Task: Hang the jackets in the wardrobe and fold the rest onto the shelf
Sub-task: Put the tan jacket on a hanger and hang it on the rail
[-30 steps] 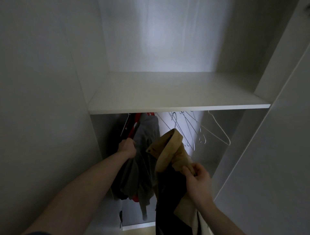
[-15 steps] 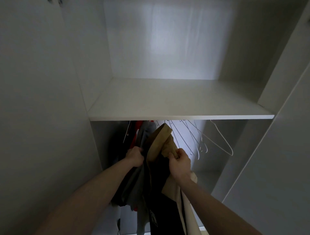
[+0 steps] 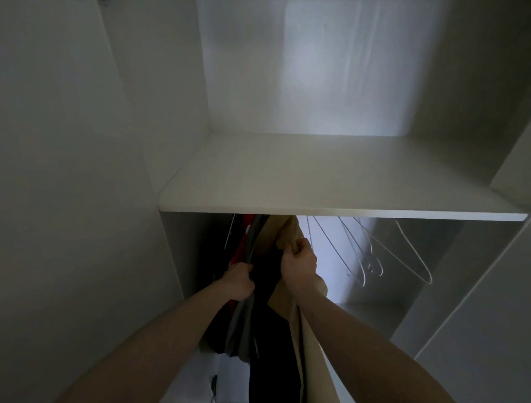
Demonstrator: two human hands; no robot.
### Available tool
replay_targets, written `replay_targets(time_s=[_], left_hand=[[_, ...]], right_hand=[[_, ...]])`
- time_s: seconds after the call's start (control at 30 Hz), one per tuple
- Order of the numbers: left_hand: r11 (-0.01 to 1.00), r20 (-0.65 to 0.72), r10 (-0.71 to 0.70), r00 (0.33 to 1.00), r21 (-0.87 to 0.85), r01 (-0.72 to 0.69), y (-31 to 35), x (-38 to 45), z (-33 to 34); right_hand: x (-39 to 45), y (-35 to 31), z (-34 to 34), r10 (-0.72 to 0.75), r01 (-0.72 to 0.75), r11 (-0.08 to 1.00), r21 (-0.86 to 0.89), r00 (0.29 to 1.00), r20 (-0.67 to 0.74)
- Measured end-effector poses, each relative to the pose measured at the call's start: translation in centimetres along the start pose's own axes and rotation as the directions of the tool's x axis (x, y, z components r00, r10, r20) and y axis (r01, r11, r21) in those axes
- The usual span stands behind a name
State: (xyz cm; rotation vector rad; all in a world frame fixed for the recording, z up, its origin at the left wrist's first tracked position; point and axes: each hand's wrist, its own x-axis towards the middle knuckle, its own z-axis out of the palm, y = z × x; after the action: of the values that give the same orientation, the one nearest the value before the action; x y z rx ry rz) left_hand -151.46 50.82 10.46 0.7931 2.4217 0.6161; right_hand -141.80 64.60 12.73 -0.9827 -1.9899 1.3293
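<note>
Hands (image 3: 298, 266) on vertically hanging tan jacket (image 3: 287, 236)

Middle right of the frame, a cluster of thin wire hangers (image 3: 370, 260) dangles bare — pale metal, tilted at different angles, their lower corners fanned out and catching the cold light. The one farthest right hangs a little apart from the bunch. At the very top left edge a small metal fitting (image 3: 103, 1) just shows. Bottom centre-left, something white (image 3: 198, 374) lies in shadow — too dim to make out.
</note>
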Motion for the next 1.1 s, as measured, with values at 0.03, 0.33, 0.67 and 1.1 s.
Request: replay_targets(time_s=[0.03,0.33,0.67,1.1], left_hand=[[1.0,0.002,-0.003,1.0,-0.002,0.004,-0.1,0.1,0.1],[0.998,-0.009,-0.024,1.0,-0.05,0.023,-1.0,1.4,1.1],[0.999,-0.021,0.016,1.0,-0.047,-0.017,-1.6,2.2,1.8],[0.993,-0.116,0.02,0.993,-0.113,-0.033,-1.1,1.7,4.6]], right_hand=[[0.5,-0.1,0.3,-0.004,0.004,1.0,-0.008,1.0,-0.006],[4.6,0.3,2.9,-0.088,0.089,0.994,-0.055,0.996,0.023],[5.8,3.5,2.8,0.097,-0.007,0.969,-0.245,0.929,0.357],[9.1,8.7,-2.8,-0.021,0.03,0.953,-0.301,0.999,0.033]])
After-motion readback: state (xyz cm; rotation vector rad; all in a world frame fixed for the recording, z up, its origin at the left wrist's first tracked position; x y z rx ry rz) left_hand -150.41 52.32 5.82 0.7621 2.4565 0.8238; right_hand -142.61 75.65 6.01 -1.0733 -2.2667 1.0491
